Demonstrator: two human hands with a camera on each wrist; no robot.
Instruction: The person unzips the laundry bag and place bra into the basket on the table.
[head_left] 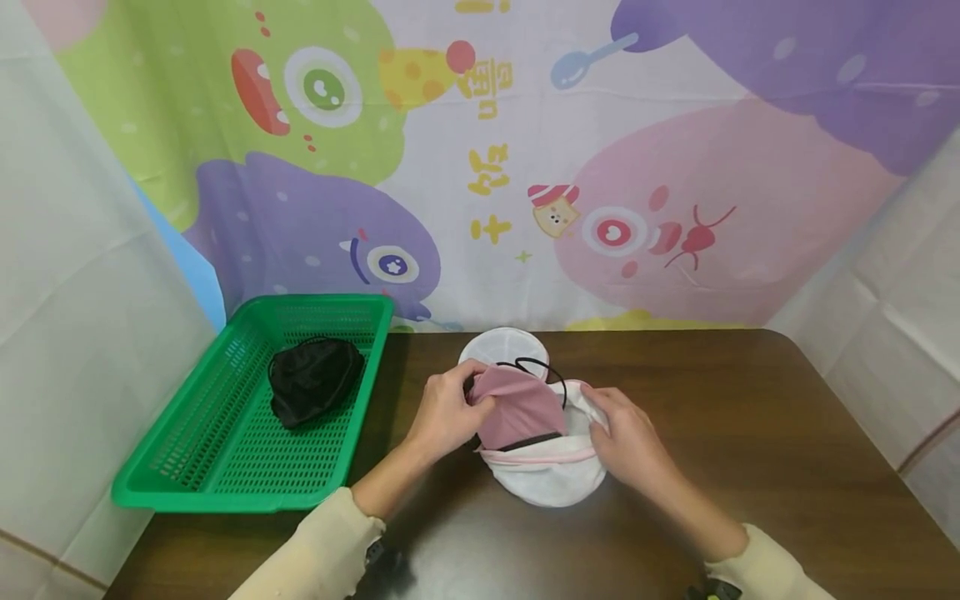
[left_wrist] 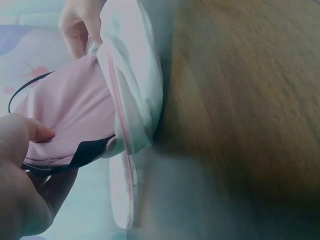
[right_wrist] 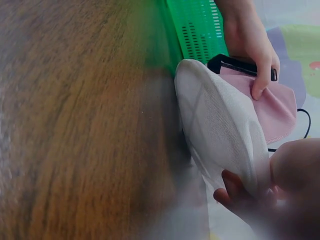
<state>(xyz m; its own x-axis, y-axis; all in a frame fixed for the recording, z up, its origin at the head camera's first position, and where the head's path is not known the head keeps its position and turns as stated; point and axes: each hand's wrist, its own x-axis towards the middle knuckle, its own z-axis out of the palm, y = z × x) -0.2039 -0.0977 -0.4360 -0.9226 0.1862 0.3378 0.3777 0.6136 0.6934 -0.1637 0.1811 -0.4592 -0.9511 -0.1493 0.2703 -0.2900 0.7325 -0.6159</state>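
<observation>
A round white mesh laundry bag with pink edging lies on the table in front of me, its mouth spread. Half inside it is a pink cloth piece with black trim and a thin black cord looping out at the top. With thumb and fingers my left hand pinches the cloth's left edge by the black trim, also seen in the left wrist view. My right hand grips the bag's right rim, thumb on the near side. The right wrist view shows the bag's mesh side; the cloth's lower part is hidden inside.
A green plastic basket stands on the left of the brown table, holding a crumpled black cloth item. Behind the bag lies a round white mesh flap. A cartoon-printed curtain hangs along the back edge.
</observation>
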